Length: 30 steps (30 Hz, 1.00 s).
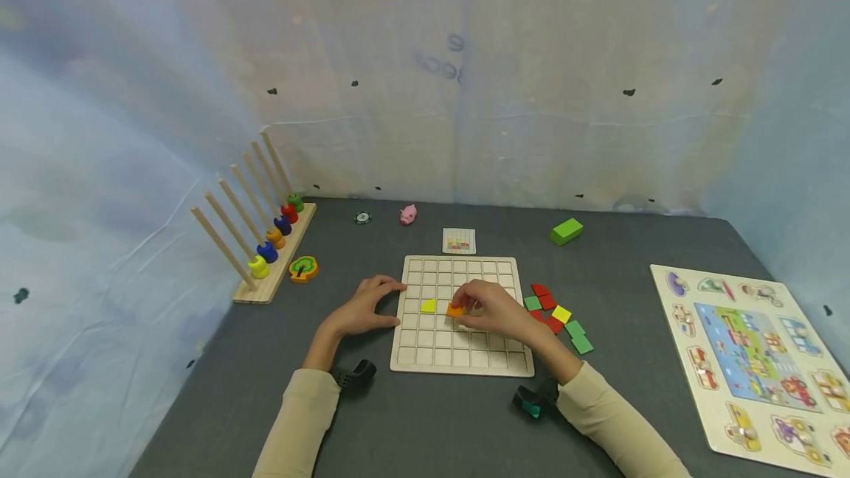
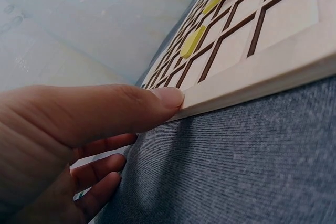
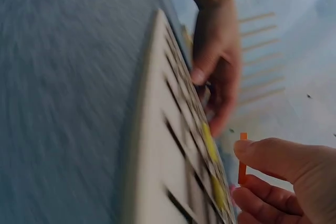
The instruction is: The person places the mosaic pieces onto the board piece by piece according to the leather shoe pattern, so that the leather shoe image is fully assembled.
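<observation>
**Orange tile pinched over the grid board**

I see my right hand (image 1: 493,311) over the middle of the board (image 1: 461,360), thumb and fingers pinched on a small orange tile (image 1: 454,310). In the right wrist view the tile (image 3: 242,158) shows edge-on, thin and flat, held just above the cells. I judge it light, stiff wood, smooth enough to slip; gripping its opposite edges looks best, leaving the face free to seat in a cell.

My left hand (image 1: 366,307) rests at the board's left edge, fingers fairly straight, one fingertip (image 2: 168,98) pressing the rim, holding nothing. A yellow tile (image 1: 428,306) already sits in a cell. Spare tiles (image 1: 561,319) lie just right of the board.
</observation>
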{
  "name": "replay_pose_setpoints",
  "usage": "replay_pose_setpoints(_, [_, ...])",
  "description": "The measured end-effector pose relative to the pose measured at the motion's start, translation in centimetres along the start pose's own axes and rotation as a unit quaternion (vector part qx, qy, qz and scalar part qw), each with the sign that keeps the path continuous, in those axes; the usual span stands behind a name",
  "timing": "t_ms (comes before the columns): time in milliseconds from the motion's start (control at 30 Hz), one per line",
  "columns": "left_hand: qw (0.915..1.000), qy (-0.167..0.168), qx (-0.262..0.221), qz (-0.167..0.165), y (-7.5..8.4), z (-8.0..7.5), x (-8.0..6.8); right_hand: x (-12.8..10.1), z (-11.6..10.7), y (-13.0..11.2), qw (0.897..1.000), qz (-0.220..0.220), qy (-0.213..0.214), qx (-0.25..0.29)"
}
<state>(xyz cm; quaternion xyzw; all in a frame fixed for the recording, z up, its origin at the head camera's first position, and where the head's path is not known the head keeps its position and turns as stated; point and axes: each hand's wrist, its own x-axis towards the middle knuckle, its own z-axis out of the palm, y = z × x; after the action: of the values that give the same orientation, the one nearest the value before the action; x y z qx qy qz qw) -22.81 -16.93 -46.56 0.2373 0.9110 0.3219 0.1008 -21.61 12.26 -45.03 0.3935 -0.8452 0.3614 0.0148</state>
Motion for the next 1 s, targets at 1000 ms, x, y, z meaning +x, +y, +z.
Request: replay_pose_setpoints(1000, [1.0000, 0.001, 0.002, 0.001, -0.2, 0.0, 0.1, 1.9, 5.0, -0.7, 0.990, -0.049, 0.053, -0.121])
